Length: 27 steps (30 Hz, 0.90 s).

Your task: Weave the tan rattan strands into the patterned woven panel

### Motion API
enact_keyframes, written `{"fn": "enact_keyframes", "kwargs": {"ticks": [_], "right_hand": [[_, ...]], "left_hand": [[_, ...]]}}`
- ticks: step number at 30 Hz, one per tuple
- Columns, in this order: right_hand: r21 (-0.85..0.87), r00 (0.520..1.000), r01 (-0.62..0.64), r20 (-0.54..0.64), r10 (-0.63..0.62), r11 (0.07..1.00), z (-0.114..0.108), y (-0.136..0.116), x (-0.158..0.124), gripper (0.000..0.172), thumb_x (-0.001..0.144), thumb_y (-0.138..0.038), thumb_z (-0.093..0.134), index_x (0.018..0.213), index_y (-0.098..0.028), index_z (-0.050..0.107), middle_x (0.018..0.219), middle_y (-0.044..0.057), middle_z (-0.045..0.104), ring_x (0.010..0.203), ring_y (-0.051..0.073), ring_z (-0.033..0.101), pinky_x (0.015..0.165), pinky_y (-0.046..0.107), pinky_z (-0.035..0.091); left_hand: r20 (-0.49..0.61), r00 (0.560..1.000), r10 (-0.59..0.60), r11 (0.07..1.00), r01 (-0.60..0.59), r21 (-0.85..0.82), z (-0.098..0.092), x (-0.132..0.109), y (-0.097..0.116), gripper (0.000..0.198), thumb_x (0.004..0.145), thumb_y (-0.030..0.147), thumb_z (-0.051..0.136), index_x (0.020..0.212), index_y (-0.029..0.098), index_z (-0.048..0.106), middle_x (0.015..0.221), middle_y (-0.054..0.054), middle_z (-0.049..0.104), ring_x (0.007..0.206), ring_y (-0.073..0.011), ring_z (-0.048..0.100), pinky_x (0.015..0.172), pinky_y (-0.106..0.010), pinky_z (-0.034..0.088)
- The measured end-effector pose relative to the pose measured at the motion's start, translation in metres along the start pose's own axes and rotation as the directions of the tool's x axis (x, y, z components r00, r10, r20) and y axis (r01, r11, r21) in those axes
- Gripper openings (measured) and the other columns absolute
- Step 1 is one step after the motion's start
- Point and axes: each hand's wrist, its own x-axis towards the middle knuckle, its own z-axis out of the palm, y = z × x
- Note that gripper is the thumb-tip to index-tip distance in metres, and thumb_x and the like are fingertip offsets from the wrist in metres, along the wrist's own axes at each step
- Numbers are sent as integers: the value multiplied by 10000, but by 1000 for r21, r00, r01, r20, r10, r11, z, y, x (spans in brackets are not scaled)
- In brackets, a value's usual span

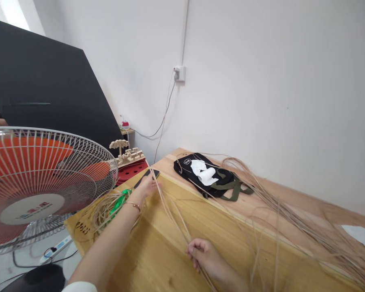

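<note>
My right hand [204,256] is closed around a few thin, pale cane strands [173,221] above the wooden table [142,259]. These strands slant up and leftward, past my left hand [149,185]. My left hand is stretched out, fingers apart and slightly blurred, next to a dark phone [146,178] at the table's far edge. Whether it touches the strands, I cannot tell. Beneath my left forearm lies a coiled bundle of cane [101,213] with a green plastic tie [119,202].
A large fan [51,182] with orange blades stands at the left. Against the wall, a black bag [187,166] with white paper [205,172] on it lies beside long loose cane strands [280,207]. A wooden model [124,156] sits on a red stool [132,172].
</note>
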Motion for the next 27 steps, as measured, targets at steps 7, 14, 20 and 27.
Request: {"fn": "enact_keyframes", "kwargs": {"ticks": [7, 14, 20, 27], "right_hand": [[37, 999, 20, -26, -19, 999, 1, -11, -4, 452, 570, -591, 563, 644, -151, 490, 534, -51, 487, 359, 37, 400, 365, 187, 311], [-11, 1000, 1, -30, -2, 1000, 0, -13, -9, 374, 609, -521, 569, 649, -155, 503, 521, -61, 477, 344, 34, 384, 350, 182, 288], [-68, 998, -64, -5, 64, 996, 1, -9, -14, 291, 625, -436, 547, 636, -148, 509, 501, -51, 479, 318, 35, 373, 326, 175, 276], [-128, 999, -9, -43, 3, 992, -2, -8, -10, 246, 687, -394, 497, 649, -151, 508, 467, -73, 419, 322, 28, 336, 324, 161, 232]], "left_hand": [[-11, 977, -211, 976, 210, -49, 2, -129, -59, 162, 683, 139, 578, 806, 167, 477, 757, -41, 594, 746, -148, 594, 654, -245, 444], [343, 805, -485, 802, 565, -193, 43, -142, -70, 103, 782, 168, 499, 691, 119, 502, 629, -37, 582, 569, -119, 585, 573, -239, 454], [226, 925, -305, 873, 367, -322, 55, -52, -46, 172, 847, 246, 427, 908, 113, 517, 720, 4, 540, 553, -65, 507, 523, -212, 448], [266, 957, -118, 895, 219, -389, 44, -26, -13, 182, 861, 270, 378, 916, 141, 493, 526, 64, 402, 355, -23, 314, 352, -142, 252]]}}
